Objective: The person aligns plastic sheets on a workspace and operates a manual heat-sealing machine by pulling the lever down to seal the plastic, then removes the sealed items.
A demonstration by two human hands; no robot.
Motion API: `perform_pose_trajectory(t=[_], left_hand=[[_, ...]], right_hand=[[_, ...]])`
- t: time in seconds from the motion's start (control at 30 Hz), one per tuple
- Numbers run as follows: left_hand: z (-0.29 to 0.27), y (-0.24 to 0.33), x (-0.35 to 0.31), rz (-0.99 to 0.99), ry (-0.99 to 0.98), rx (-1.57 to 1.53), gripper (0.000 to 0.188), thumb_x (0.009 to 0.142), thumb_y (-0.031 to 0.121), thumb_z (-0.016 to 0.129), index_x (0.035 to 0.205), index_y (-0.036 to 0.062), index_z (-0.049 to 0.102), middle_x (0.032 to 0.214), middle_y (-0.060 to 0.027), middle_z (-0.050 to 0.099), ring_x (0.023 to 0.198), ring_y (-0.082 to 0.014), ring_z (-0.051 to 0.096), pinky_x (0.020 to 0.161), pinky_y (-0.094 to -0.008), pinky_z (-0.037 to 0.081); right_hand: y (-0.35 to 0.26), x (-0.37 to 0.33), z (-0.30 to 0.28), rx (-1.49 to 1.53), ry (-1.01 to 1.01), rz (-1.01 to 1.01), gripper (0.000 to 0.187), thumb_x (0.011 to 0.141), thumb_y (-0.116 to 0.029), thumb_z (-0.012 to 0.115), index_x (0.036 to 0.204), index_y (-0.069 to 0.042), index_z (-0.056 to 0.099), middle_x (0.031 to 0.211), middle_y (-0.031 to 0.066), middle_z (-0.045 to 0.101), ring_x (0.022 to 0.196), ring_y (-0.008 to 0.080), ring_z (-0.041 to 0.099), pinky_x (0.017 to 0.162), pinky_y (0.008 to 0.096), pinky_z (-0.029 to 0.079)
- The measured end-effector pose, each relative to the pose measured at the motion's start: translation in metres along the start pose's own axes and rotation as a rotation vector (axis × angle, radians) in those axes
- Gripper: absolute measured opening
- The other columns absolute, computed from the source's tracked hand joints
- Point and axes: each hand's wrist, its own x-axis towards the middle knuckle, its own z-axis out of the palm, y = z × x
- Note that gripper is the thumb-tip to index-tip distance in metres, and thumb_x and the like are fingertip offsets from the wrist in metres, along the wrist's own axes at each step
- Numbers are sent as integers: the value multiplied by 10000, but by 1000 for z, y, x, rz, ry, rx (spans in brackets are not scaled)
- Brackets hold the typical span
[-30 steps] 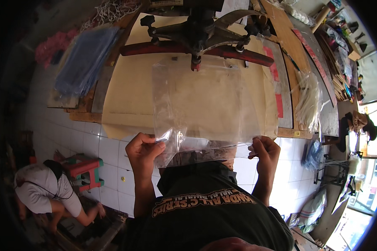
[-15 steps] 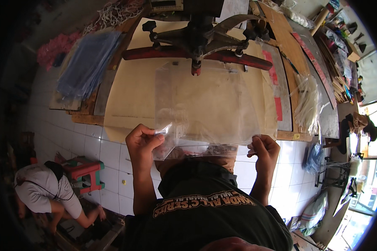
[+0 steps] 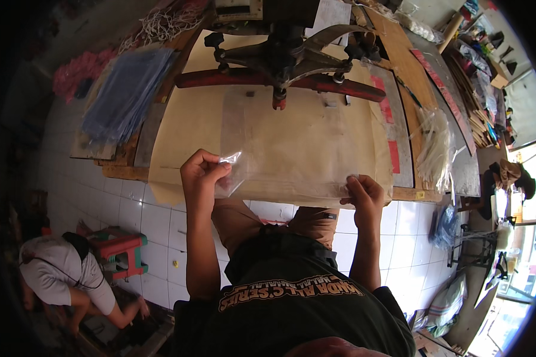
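A clear plastic sheet [image 3: 286, 169] is stretched between my hands over the near part of the worktable. My left hand [image 3: 203, 169] pinches its near left corner, where the film folds and shines. At the near right corner, my right hand [image 3: 363, 191] grips the edge between thumb and fingers. The sheet's far part lies on tan paper [image 3: 184, 131] and reaches under the red bar [image 3: 220, 77] of a black press. Its exact far edge is hard to make out. The press's red-tipped middle piece [image 3: 279, 102] hangs above the sheet.
Left on the table lies a stack of bluish plastic sheets [image 3: 128, 89], with pink material [image 3: 80, 74] beyond. Clear strips [image 3: 436, 149] hang over the right side near a red strip [image 3: 443, 98]. A person [image 3: 71, 273] crouches at lower left beside a red-green stool [image 3: 122, 253].
Both my hands have moved forward, away from my body, carrying the sheet's near edge over the table edge. The sheet has slid farther under the press bar.
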Motion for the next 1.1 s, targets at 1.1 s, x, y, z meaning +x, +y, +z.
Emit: perform_pose_trajectory(t=[1.1], left_hand=[[-3,-31,143,-286,-378,284,372,889,-8,738,1238,-65,622,1067,-102,676,937,-184,697,794,-271,610]], right_hand=[[-46,187,-1,-264,-456,352,246,935,-96,714,1132,37,648,1027,89,718,834,165,726,695,267,629]])
